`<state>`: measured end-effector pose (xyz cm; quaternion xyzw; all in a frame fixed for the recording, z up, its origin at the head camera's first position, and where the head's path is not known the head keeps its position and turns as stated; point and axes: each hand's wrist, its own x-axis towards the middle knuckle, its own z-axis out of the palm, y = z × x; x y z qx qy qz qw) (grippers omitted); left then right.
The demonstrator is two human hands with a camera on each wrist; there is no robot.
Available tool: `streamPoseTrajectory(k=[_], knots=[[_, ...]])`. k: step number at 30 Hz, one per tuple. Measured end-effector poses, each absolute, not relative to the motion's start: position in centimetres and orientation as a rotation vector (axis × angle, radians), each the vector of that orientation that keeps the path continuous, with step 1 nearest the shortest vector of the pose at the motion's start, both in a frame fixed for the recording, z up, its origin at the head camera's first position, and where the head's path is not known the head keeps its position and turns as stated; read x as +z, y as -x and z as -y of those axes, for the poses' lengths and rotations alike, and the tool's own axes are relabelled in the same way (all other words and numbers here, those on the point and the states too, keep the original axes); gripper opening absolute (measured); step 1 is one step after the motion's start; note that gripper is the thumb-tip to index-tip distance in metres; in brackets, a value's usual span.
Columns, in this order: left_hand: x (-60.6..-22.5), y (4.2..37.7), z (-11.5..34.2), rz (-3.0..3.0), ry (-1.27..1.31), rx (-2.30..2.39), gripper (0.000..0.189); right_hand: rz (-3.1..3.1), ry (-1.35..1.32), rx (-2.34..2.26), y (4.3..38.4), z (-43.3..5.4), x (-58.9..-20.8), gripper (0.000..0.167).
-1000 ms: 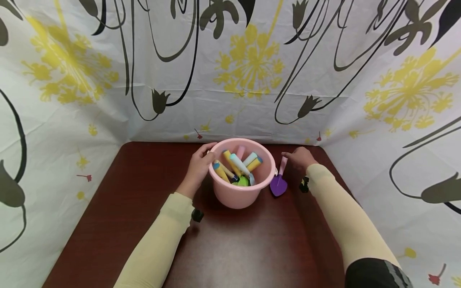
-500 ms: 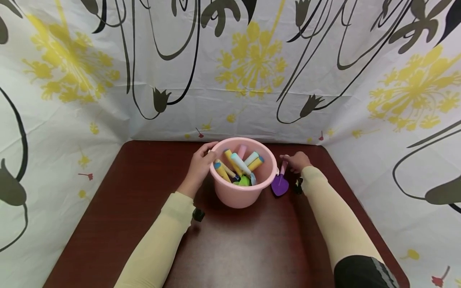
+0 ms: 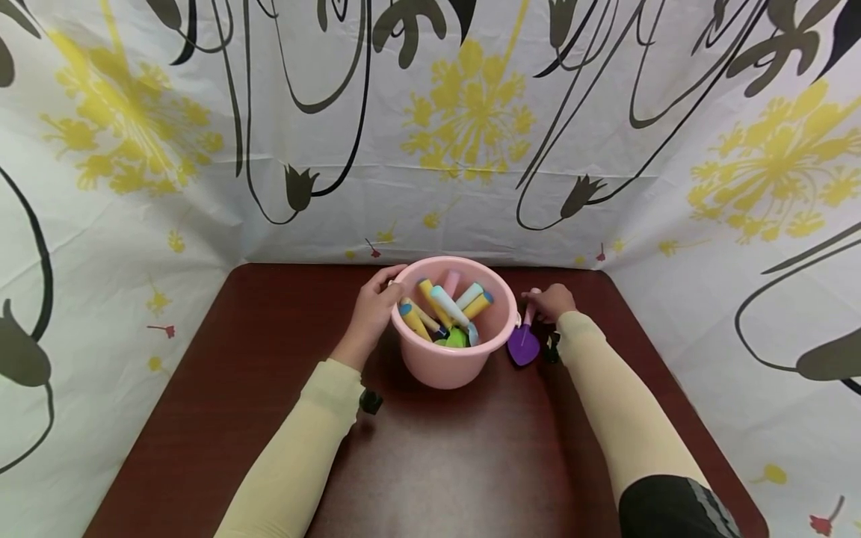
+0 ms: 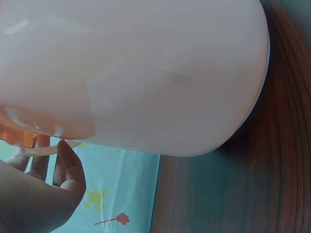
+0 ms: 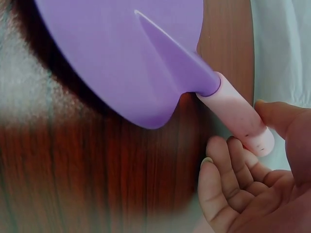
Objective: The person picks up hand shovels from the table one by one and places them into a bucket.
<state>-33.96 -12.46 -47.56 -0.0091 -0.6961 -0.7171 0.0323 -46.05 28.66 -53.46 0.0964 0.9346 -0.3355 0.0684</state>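
A pink bucket (image 3: 444, 366) stands upright on the table, with several toy tool handles (image 3: 444, 305) in yellow, blue and pink sticking up inside it. The person's left hand (image 3: 371, 305) grips its left rim; in the left wrist view the fingers (image 4: 73, 170) curl beside the bucket wall (image 4: 146, 73). Right of the bucket is a toy shovel (image 3: 523, 345) with a purple blade and a pink handle. The right hand (image 3: 554, 302) pinches the end of that handle between thumb and fingers, seen closer in the right wrist view around the pink handle (image 5: 238, 114).
The dark red-brown table (image 3: 471, 463) reaches back to a white patterned cloth (image 3: 323, 217) hanging behind it and along both sides. Green pieces (image 3: 454, 338) lie at the bottom of the bucket.
The right hand and forearm have shifted a little to the left, with the shovel staying almost where it was. The left hand and the bucket have stayed put.
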Motion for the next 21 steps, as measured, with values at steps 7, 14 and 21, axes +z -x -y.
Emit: streamPoseTrajectory(k=[7, 14, 21], knots=[[-47.48, 33.85, 12.54, 2.141, 0.032, -2.212, 0.041, -2.744, -0.368, -1.144, 45.77, -28.37, -53.38, 0.047], [-47.49, 33.98, 12.45, 2.132, 0.042, -2.216, 0.041, -2.721, -0.371, -1.254, 45.95, -28.86, -53.36, 0.044], [-47.52, 33.92, 12.53, 2.142, 0.049, -2.219, 0.041, -2.723, -0.357, -1.319, 45.76, -28.51, -53.07, 0.042]])
